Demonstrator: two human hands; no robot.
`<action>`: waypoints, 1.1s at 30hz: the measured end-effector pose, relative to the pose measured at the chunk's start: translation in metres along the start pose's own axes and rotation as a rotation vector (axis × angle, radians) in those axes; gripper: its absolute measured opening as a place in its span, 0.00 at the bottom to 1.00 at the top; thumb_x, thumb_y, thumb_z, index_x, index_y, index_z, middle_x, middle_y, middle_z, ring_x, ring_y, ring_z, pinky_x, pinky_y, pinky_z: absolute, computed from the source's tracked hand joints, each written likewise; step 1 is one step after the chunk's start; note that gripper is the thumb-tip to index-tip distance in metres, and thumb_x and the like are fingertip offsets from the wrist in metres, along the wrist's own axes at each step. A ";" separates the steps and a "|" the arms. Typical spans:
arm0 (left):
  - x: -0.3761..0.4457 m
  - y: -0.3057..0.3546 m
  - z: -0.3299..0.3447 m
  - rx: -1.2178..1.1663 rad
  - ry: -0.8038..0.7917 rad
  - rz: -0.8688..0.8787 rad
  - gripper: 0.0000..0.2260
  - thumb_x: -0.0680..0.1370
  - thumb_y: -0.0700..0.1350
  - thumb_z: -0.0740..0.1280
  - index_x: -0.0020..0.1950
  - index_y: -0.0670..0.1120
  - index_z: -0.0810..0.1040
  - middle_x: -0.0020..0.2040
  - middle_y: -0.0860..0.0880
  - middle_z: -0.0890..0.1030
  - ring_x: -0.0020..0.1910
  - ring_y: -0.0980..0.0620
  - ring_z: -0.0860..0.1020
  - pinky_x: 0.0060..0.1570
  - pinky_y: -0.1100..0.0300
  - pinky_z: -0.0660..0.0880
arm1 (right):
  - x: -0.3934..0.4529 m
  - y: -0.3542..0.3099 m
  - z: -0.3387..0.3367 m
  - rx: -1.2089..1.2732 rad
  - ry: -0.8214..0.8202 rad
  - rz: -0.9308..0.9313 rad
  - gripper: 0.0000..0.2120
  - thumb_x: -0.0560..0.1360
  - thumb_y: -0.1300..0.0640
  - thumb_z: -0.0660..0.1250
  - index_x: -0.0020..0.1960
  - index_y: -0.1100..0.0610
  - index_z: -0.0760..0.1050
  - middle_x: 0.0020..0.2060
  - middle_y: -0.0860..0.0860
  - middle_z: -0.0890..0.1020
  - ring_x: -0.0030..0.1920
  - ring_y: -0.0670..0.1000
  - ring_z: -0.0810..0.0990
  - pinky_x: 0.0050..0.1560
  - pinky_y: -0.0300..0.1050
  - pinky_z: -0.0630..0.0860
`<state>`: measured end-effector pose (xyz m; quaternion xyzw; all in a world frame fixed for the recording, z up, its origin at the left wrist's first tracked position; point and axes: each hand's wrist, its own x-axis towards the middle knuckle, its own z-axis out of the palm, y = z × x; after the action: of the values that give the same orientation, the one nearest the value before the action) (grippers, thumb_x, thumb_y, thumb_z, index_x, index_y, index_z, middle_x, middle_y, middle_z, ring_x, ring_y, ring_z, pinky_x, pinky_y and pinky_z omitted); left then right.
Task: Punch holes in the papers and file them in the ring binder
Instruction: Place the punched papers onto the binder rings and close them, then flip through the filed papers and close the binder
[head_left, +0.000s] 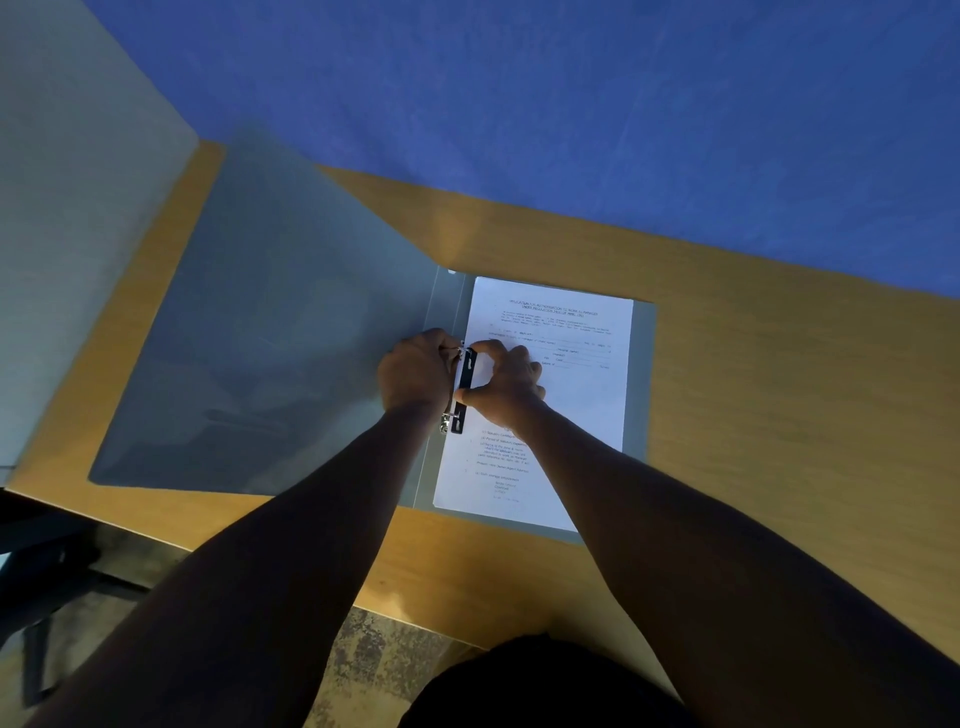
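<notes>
A grey ring binder (270, 332) lies open on the wooden desk, its front cover spread out to the left. White printed papers (566, 410) lie on its right half, threaded on the metal rings (445, 422). A black retaining bar (464, 387) sits over the papers' left margin along the rings. My left hand (415, 371) is closed around the upper ring at the spine. My right hand (506, 382) rests on the papers, its thumb and forefinger pinching the black bar. No hole punch is in view.
The wooden desk (753, 395) stretches to the right and behind the binder. A blue partition (571, 104) rises behind it and a grey panel (62, 208) stands at the left. The desk's near edge runs just below the binder, with floor (374, 670) beneath.
</notes>
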<state>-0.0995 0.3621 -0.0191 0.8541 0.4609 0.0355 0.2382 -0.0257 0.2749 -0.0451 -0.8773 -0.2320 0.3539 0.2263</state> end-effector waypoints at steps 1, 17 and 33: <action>0.000 0.000 0.000 -0.005 -0.001 -0.006 0.09 0.79 0.45 0.65 0.54 0.51 0.84 0.49 0.49 0.86 0.48 0.44 0.84 0.45 0.57 0.77 | 0.000 0.000 0.000 0.006 -0.003 0.002 0.30 0.70 0.48 0.74 0.68 0.42 0.67 0.64 0.54 0.67 0.65 0.58 0.66 0.57 0.51 0.70; -0.001 0.003 -0.002 -0.022 -0.007 -0.032 0.09 0.78 0.44 0.67 0.54 0.51 0.84 0.50 0.50 0.86 0.49 0.45 0.84 0.46 0.57 0.78 | 0.004 0.000 -0.006 0.115 -0.066 0.035 0.31 0.70 0.54 0.74 0.69 0.43 0.67 0.63 0.54 0.69 0.63 0.57 0.66 0.60 0.55 0.74; -0.020 0.051 0.003 0.082 0.031 0.163 0.22 0.71 0.32 0.66 0.61 0.51 0.79 0.57 0.52 0.81 0.57 0.50 0.76 0.47 0.57 0.77 | -0.022 0.054 -0.057 0.170 0.359 0.399 0.20 0.70 0.62 0.66 0.62 0.57 0.70 0.59 0.55 0.71 0.61 0.56 0.71 0.60 0.50 0.75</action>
<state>-0.0704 0.3216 0.0043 0.8971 0.3947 0.0490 0.1924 0.0149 0.2064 -0.0270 -0.9321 0.0195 0.2488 0.2626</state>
